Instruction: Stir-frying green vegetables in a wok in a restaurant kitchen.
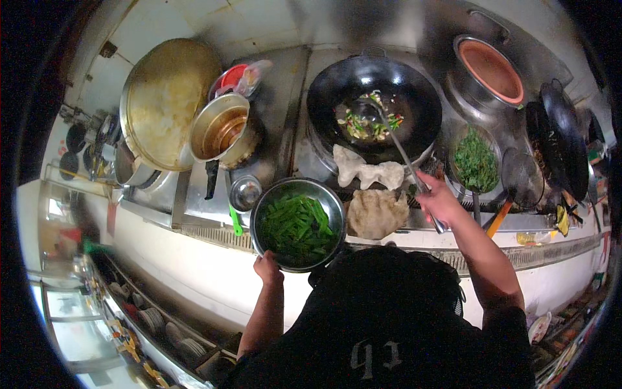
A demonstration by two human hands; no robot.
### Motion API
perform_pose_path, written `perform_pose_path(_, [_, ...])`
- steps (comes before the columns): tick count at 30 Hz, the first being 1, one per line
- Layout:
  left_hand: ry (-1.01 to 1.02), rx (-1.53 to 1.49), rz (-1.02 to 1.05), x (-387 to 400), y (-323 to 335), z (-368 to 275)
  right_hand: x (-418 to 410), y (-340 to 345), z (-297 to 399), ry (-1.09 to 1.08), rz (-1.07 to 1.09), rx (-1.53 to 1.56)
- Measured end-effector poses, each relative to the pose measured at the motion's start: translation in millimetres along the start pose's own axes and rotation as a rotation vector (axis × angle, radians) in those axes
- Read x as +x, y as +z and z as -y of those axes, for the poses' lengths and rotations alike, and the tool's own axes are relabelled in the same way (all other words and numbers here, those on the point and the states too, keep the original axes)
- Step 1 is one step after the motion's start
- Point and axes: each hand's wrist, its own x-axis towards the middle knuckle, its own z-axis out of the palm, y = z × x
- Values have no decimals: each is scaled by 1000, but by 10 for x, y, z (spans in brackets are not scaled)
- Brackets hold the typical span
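Observation:
My left hand (268,269) grips the near rim of a round stainless steel bowl (341,204). Cut green vegetable pieces (296,226) fill the bowl's bottom. In my right hand (440,200) is the long metal handle of a cooking ladle (401,148), whose head reaches down into a large black wok (325,92). Chopped garlic, green bits and red chilli (357,127) lie scattered around the ladle head on the wok's bottom. The bowl is held apart from the wok, in front of the stove and to the left.
Two cloths (376,214) lie at the wok's near edge. On the right stand a bowl of leafy greens (476,158), a wire strainer (522,177) and a pot with an orange-rimmed basin (491,73). A saucepan (221,129), a small metal bowl (245,193) and a large round lid (165,102) occupy the left.

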Motion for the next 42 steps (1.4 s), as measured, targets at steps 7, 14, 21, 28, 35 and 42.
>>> perform_pose_path(7, [206, 68, 82, -128, 326, -977, -167, -100, -187, -204, -146, 226])
perform_pose_path(14, [496, 102, 113, -82, 1476, -2086, -375, -73, -122, -228, -172, 376])
perform_pose_path(21, [541, -13, 349, 471, 2881, -2281, -606, -95, -178, -213, -140, 300])
perform_pose_path(28, [1491, 733, 141, -27, 3743, -2171, -798, -154, -265, -191, -124, 246])
perform_pose_path(35, [1808, 487, 445, -184, 4176, -2061, -775, -193, -272, -128, -129, 224])
perform_pose_path(42, [2011, 424, 500, -342, 4227, -2162, -753, -244, -144, -165, -131, 207])
